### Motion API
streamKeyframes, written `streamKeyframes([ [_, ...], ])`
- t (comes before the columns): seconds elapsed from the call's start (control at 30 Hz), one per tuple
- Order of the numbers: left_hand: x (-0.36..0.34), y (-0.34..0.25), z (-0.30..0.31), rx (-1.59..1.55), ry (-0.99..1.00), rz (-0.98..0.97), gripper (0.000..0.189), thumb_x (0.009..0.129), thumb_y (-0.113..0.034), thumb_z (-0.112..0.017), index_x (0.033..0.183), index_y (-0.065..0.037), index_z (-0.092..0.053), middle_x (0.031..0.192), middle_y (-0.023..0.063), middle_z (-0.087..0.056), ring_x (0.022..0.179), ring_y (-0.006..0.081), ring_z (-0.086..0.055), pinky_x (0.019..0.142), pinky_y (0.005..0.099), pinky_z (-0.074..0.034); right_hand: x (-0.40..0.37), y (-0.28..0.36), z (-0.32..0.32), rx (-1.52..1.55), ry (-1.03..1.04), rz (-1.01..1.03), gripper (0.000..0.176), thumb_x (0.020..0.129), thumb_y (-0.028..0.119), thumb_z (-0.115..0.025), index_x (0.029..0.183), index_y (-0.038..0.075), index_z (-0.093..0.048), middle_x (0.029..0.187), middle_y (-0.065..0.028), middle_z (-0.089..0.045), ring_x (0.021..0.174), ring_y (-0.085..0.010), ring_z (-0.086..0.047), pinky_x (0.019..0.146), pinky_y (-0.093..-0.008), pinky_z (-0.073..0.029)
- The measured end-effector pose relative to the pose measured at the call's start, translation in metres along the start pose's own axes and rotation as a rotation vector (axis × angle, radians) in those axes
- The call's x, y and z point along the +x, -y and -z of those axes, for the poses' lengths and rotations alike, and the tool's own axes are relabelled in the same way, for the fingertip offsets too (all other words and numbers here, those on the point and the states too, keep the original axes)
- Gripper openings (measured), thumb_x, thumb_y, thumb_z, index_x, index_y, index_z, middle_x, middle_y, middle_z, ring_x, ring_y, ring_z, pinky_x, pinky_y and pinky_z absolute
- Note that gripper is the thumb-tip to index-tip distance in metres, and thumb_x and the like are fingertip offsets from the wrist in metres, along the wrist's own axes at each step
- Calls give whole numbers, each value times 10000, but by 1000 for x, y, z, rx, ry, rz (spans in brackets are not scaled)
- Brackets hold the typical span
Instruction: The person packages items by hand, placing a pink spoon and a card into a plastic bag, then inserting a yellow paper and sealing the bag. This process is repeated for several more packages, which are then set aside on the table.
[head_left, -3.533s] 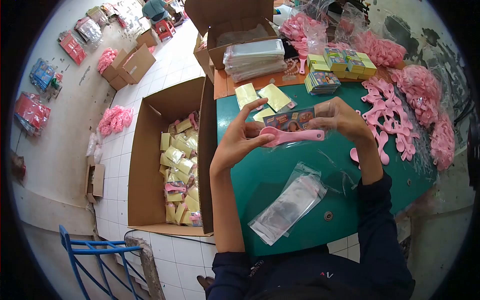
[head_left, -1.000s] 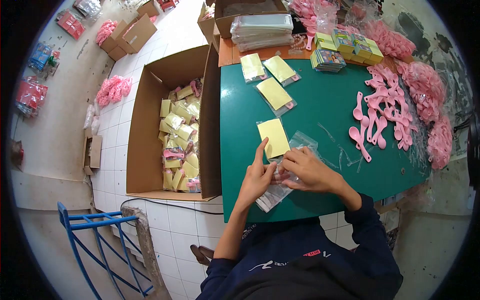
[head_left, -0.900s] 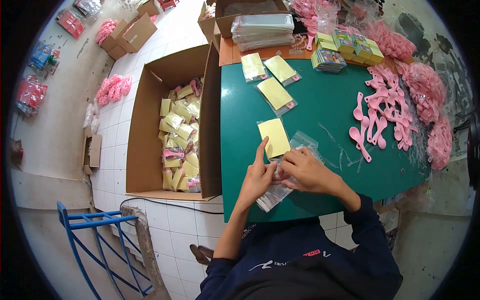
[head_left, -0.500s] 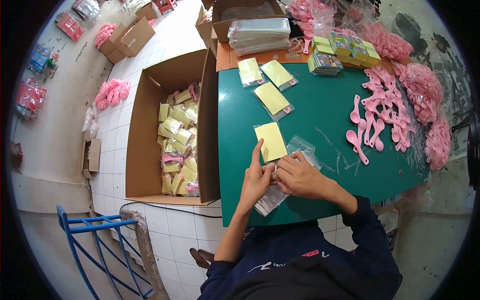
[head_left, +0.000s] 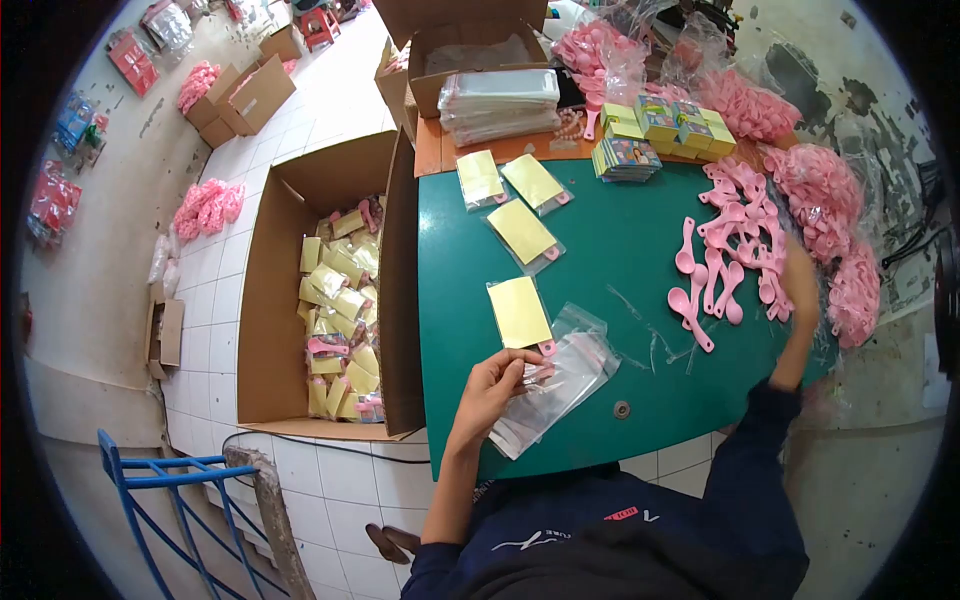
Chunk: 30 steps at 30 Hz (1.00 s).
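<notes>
My left hand (head_left: 492, 393) is closed in a pinch at the upper left of a stack of clear plastic bags (head_left: 570, 375), with a bag's edge between thumb and fingers. Just above its fingertips lies a clear packet with a yellow card (head_left: 520, 312); a pink spoon's end shows at its lower corner. At the right side of the green table, my right hand (head_left: 798, 278) is smeared by motion beside a pile of loose pink spoons (head_left: 745, 225). Its fingers cannot be made out. Several more packets with yellow cards (head_left: 523, 230) lie farther back.
A large cardboard box (head_left: 262, 330) full of packets stands left of the green table (head_left: 610, 270). At the back are a stack of clear bags (head_left: 500, 100) and stacked card bundles (head_left: 627, 158). Bagged pink spoons (head_left: 815, 195) line the right edge. A blue metal frame (head_left: 165, 465) stands lower left.
My right hand has left the plastic bags and swung right to the spoon pile. My left hand stays by the bags, slightly lower. The whole view has shifted a little.
</notes>
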<state>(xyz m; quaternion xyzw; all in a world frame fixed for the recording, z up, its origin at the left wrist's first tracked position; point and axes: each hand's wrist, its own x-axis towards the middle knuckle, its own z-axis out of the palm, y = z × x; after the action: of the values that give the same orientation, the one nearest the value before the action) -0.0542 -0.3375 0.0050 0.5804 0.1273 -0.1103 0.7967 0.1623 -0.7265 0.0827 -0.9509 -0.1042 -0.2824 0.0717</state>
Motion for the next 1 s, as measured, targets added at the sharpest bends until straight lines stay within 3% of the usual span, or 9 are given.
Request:
streamKeyframes([
  [0.07,0,13,1,-90,32,19,211,965,-106,-425,1051,17,-573,860,80,-627,902,138,-632,591,190,-437,-47,85,9,500,171,195,421,760,118,-667,1144,45,-511,1065,-130,-567,938,-258,-570,798,-349,-466],
  [0.1,2,15,3,-125,50,18,208,963,-101,-425,1047,23,-570,883,94,-634,950,158,-637,587,187,-434,-71,139,27,970,467,132,457,714,88,-721,1124,62,-521,1135,-124,-515,979,-279,-538,805,-356,-466],
  [0.13,-4,6,1,-78,39,44,202,960,-96,-428,1027,32,-568,900,102,-636,951,174,-641,630,194,-468,-92,173,19,914,461,268,593,646,81,-787,1157,72,-486,1146,-102,-474,981,-229,-523,773,-324,-478],
  [0.33,-44,-22,6,-294,115,101,282,946,-76,-450,1219,-29,-395,954,133,-618,954,182,-626,773,269,-542,-127,225,-8,1205,625,170,141,749,42,-700,862,26,-617,1027,-91,-475,872,-190,-543,729,-298,-475],
  [0.43,-44,-8,14,237,84,-89,434,913,-23,-494,1287,-75,-280,1002,153,-600,1003,208,-606,803,317,-551,-131,227,-5,1257,678,196,153,749,43,-699,871,21,-609,1020,-86,-478,844,-187,-550,727,-296,-474],
  [0.57,-36,3,8,740,-63,-256,210,845,10,-576,1045,-1,-513,1018,107,-573,902,220,-639,743,312,-557,-135,230,3,1259,809,73,124,791,64,-668,885,22,-599,1012,-85,-484,847,-167,-558,729,-289,-475],
  [0.6,-34,4,4,606,-170,-290,116,826,-25,-622,916,14,-561,932,88,-565,829,188,-632,701,308,-566,-136,230,4,1251,816,4,118,808,69,-656,892,17,-593,998,-83,-500,844,-158,-565,724,-286,-478],
  [0.73,-30,-1,-4,585,-209,-282,146,813,-58,-656,896,24,-569,909,91,-567,798,174,-623,666,300,-571,-151,236,-11,1507,850,-416,110,875,84,-596,898,-16,-557,880,-75,-584,774,-124,-614,662,-256,-503],
  [1.0,-24,12,-4,370,-316,-124,170,830,-55,-648,907,47,-536,922,92,-568,821,127,-603,648,262,-568,-151,251,-13,1472,765,-585,108,880,45,-579,887,-30,-501,753,-103,-627,636,-126,-644,514,-222,-507],
])
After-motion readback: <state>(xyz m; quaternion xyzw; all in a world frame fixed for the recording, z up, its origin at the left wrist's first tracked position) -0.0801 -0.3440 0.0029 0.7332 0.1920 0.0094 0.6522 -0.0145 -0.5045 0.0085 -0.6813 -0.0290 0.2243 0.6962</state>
